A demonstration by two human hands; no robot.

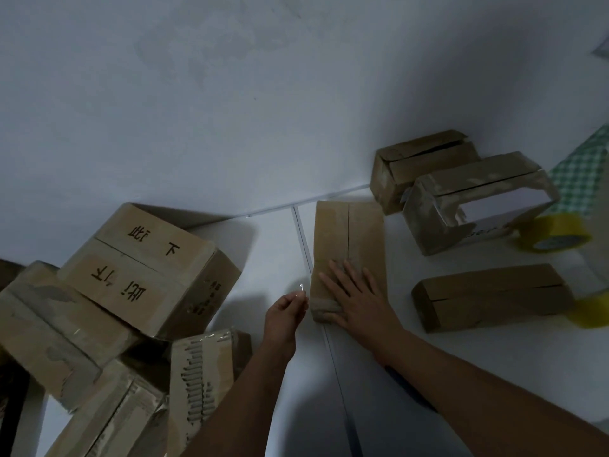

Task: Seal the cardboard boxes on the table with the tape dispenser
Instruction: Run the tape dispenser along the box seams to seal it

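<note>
The right hand (354, 293) presses flat on a cardboard box (349, 245); the left hand (286, 308) pinches clear tape (301, 289). Yellow tape rolls (553, 237) lie far right, and stacked boxes (145, 265) with unreadable handwritten characters lie left.

The boxes (349, 245) are brown cardboard on a white desk (270, 258). At three o'clock, the tape roll (553, 237) is yellow and the cloth (583, 173) green-and-white checked.

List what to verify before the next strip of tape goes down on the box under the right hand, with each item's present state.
1. Box held steady: ok, right hand lies flat on its near end.
2. Flaps closed: ok, centre seam meets.
3. Seam taped along its length: not ok, far part looks bare.
4. Tape end in left hand: cannot tell, only a glint at the pinched fingers.
5. Tape within reach: ok, yellow roll lies to the right.
</note>
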